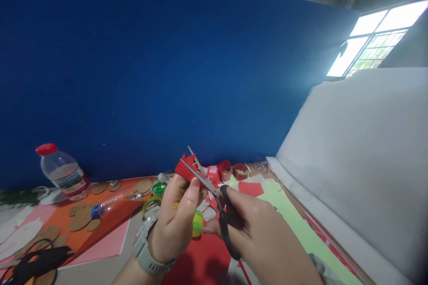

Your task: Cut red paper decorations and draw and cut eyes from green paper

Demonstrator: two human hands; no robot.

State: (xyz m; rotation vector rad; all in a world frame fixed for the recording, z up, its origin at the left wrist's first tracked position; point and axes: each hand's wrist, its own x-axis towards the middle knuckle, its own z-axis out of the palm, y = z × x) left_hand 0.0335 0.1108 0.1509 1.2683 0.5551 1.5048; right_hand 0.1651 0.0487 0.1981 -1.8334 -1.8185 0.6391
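Note:
Pinched between the thumb and fingers of my left hand [179,216] is a piece of red paper [186,167] with pointed tips along its top edge. My right hand [254,225] has its fingers through the black handles of a pair of scissors [210,185]. The scissor blades are spread, and one crosses in front of the red paper. Below my hands a yellow-and-green rounded thing [197,224] shows partly, near my right fingers. A sheet of red paper [200,260] lies on the table under them.
At the left stand a red-capped bottle [68,173] and a lying plastic bottle [115,200]. A black glue gun [40,260] rests at the front left. Cardboard pieces [80,220] lie on orange paper. Tape rolls [240,170] sit by the blue partition [167,75]. Green paper [297,220] lies right.

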